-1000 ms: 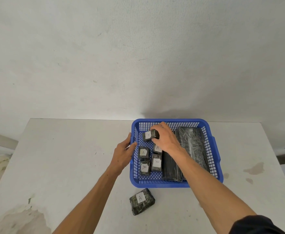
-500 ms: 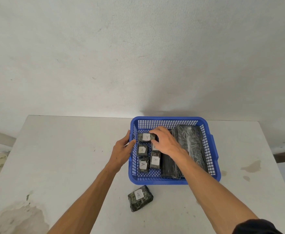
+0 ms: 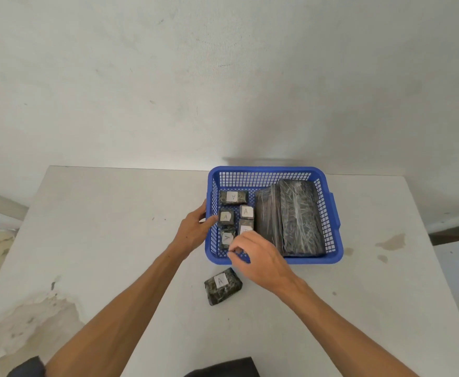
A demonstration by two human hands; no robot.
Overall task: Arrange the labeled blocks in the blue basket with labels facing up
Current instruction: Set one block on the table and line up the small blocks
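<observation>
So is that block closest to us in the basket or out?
Out. The block lies on the table, just outside the near wall of the blue basket, with its A label facing up.

Only writing here is a handwritten "A" on white labels (image 3: 233, 197): back block (image 3: 241, 197), left-middle block (image 3: 226, 216), right-middle block (image 3: 246, 212) and front-left block (image 3: 227, 237) in the blue basket (image 3: 266, 171), plus the loose block (image 3: 228, 290) on the tabletop (image 3: 114, 227).

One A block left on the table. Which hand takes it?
Right. The right hand is empty, over the near rim of the blue basket, right by the loose block; the left hand holds the basket's left wall.
</observation>
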